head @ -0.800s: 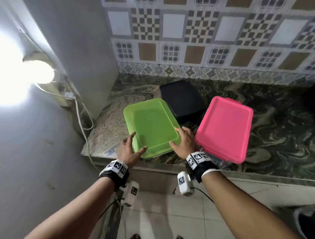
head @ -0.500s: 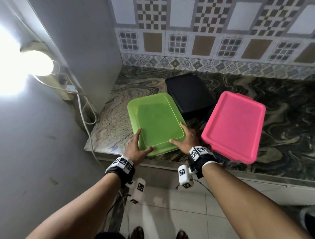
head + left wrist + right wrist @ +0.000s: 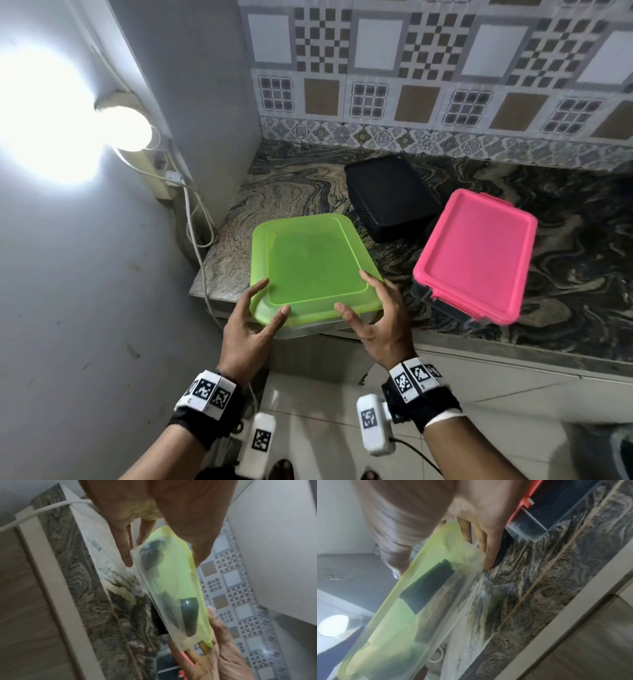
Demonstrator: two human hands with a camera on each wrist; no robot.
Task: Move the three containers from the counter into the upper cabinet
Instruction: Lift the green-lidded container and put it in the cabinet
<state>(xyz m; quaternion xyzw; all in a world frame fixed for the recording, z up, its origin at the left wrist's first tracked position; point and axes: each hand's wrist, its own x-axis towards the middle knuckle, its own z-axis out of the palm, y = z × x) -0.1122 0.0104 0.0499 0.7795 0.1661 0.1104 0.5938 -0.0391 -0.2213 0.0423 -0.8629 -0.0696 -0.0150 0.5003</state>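
no readable text, only coded square markers on wristbands

Counter: marbled stone slab, swirled grey, brown and black, backed by patterned wall tiles. On it: black container, perforated sides, toward the rear; pink-lidded container, clear body, to its right at the front. Green-lidded container at the front edge; contact with the slab cannot be confirmed.

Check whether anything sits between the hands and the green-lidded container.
Nothing does. The left hand and right hand already grip the near corners of the green-lidded container, thumbs on the lid. The pink-lidded container and black container sit apart from it. The upper cabinet is out of view.
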